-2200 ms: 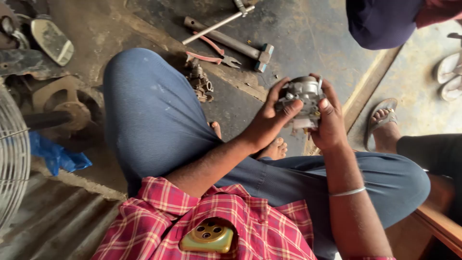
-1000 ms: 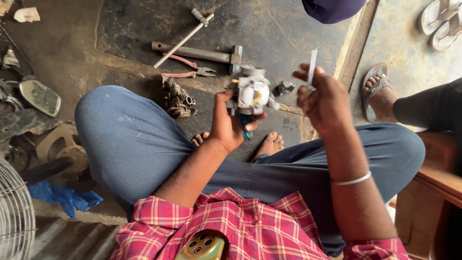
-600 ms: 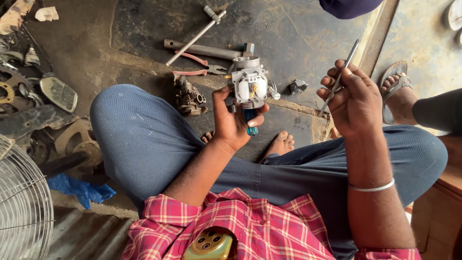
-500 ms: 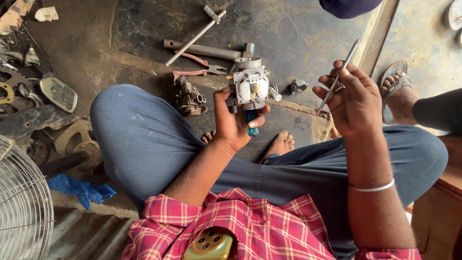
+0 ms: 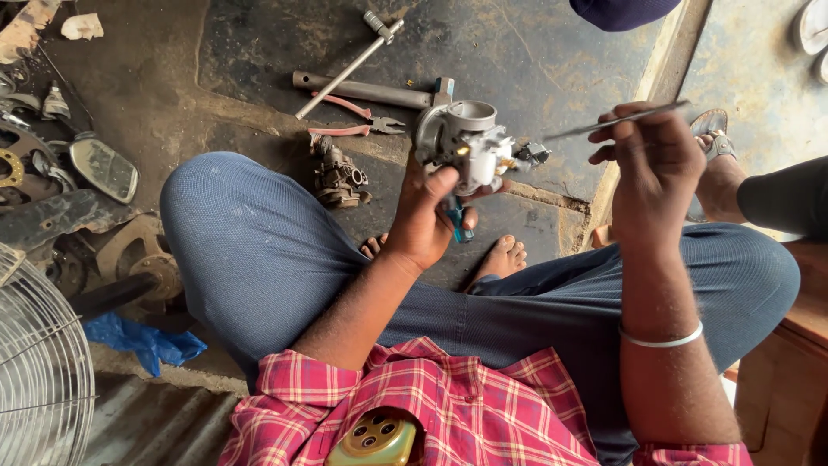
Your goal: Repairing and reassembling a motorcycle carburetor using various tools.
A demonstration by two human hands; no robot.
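**Carburetor in one hand, thin rod in the other**

The fingers of the left hand (image 5: 427, 220) close around a small metal carburetor (image 5: 466, 142), thumb pressed on its pale side, holding it up above the crossed legs with its round throat facing upward. A bit of blue tubing (image 5: 455, 220) hangs below the palm. The fingers of the right hand (image 5: 655, 173) pinch a thin metal rod (image 5: 617, 121), its tip pointing toward the carburetor but still apart from it. A silver bangle (image 5: 664, 339) sits on that wrist.

On the dark floor (image 5: 535, 52) beyond lie a hammer (image 5: 371, 91), red-handled pliers (image 5: 354, 129), a T-handle wrench (image 5: 349, 60) and another greasy engine part (image 5: 339, 177). To the left are a mirror (image 5: 103, 168), a wire fan guard (image 5: 34, 380) and a blue rag (image 5: 142, 338).
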